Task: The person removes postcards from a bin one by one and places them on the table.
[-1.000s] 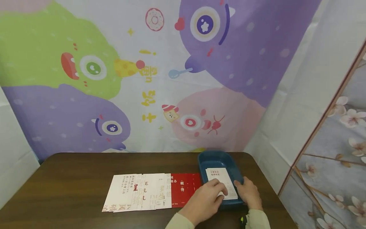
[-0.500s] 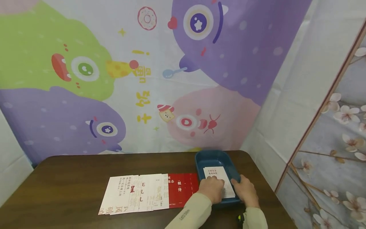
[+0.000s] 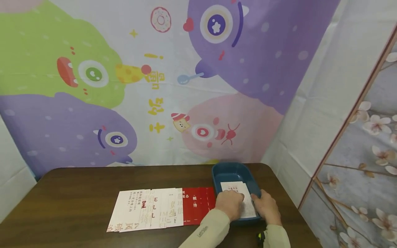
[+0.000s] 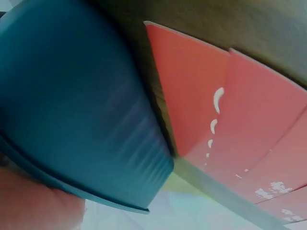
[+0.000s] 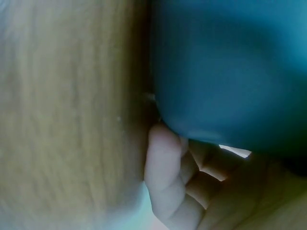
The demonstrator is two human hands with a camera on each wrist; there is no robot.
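Observation:
A blue plastic tray point(image 3: 237, 175) stands at the table's right side, holding a small stack of white printed cards point(image 3: 248, 208) in its near part. My left hand point(image 3: 229, 205) reaches over the tray's left rim with curled fingers at the cards, covering their left edge; its fingertips are hidden. In the left wrist view, part of that hand point(image 4: 38, 203) shows above the rim. My right hand point(image 3: 268, 208) grips the tray's right wall, thumb at the rim. From the right wrist view, its fingers point(image 5: 163, 153) curl against the tray's outer side point(image 5: 230, 86).
Left of the tray lies a row of overlapping cards, red ones point(image 3: 196, 206) nearest it and white ones point(image 3: 133, 210) farther left. The dark wooden table point(image 3: 77, 199) ends at a cartoon-printed cloth point(image 3: 149, 144). A flowered panel point(image 3: 356, 179) stands at the right.
My left hand has moved from above the cards down into the tray, its fingers now more curled. The card stack has slid slightly toward the near end. My right hand keeps its grip.

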